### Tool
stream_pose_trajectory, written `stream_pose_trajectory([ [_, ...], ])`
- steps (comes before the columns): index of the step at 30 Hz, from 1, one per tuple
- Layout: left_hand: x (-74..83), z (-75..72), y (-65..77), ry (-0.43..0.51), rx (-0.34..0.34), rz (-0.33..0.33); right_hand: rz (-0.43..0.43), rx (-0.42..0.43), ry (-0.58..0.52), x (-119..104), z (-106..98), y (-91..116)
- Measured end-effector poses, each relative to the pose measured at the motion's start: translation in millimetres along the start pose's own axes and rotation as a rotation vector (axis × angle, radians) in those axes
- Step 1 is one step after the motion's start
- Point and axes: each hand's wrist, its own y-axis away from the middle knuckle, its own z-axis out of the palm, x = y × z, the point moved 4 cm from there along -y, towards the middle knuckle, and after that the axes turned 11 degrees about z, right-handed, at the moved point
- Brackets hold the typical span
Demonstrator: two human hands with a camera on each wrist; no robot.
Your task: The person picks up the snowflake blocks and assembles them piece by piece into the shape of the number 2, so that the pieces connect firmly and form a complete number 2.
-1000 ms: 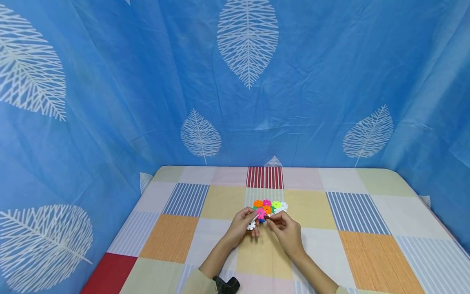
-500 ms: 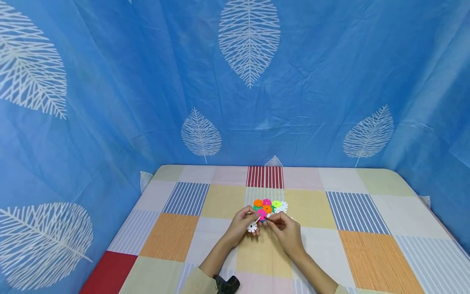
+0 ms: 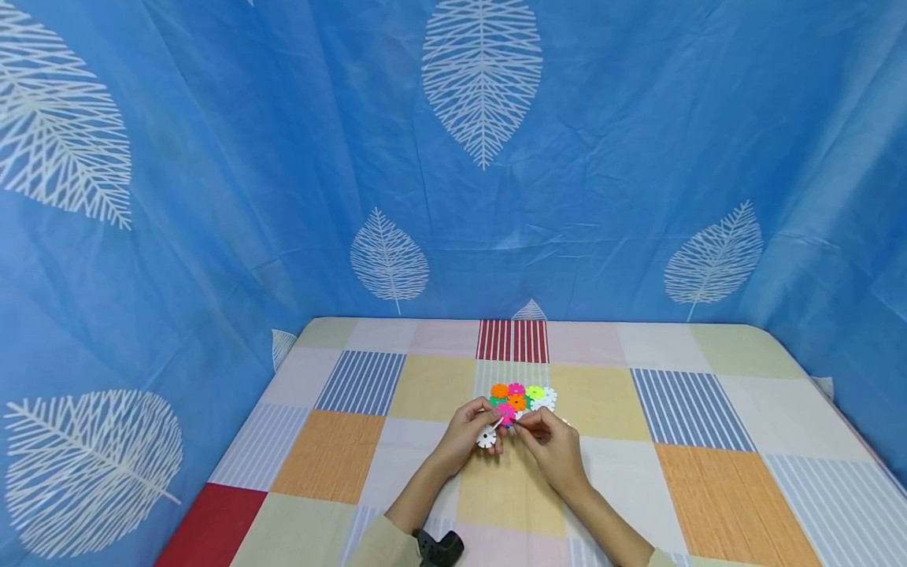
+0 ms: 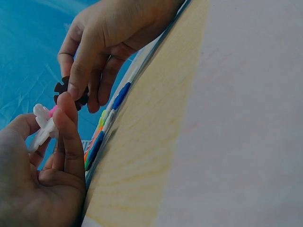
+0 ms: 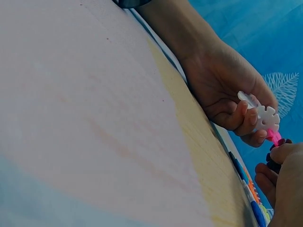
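Note:
Above the table my left hand (image 3: 460, 437) pinches white notched flower discs (image 5: 267, 118), set at angles to each other. A pink notched disc (image 5: 273, 136) juts from the white ones toward my right hand (image 3: 555, 453). Between right thumb and fingers is a dark brown notched disc (image 4: 62, 88), its edge right at the pink one. Fingertips of both hands nearly meet in the left wrist view. Whether the dark disc is slotted into the pink one I cannot tell.
Just beyond the hands lies a group of loose flower discs, among them an orange disc (image 3: 499, 390), a yellow-green disc (image 3: 534, 392) and white discs (image 3: 544, 400). A patchwork cloth (image 3: 609, 504) covers the table; a blue leaf-print curtain (image 3: 602, 157) hangs behind and at the sides.
The dark disc, visible at the right fingertips a second ago, has come against the pink disc and is mostly hidden in the head view. The white disc has tipped slightly downward.

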Motion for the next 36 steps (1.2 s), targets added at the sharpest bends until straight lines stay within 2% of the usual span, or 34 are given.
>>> stream_pose_trajectory([
  [15, -1.2, -2.3, -2.3, 0.027, 0.031, 0.023, -0.053, 0.010, 0.004, -1.4, -0.8, -0.1],
  [23, 1.6, -0.7, -0.5, 0.011, 0.052, 0.019, -0.057, 0.004, -0.003, -0.7, -0.6, -0.2],
  [32, 1.1, -1.5, -0.8, -0.015, 0.046, 0.036, -0.093, 0.005, -0.002, 0.0, -0.8, -1.2],
  [36, 4.8, 0.7, 0.0, -0.022, 0.019, 0.037, -0.097, -0.003, -0.012, 0.5, -1.1, -1.2],
])
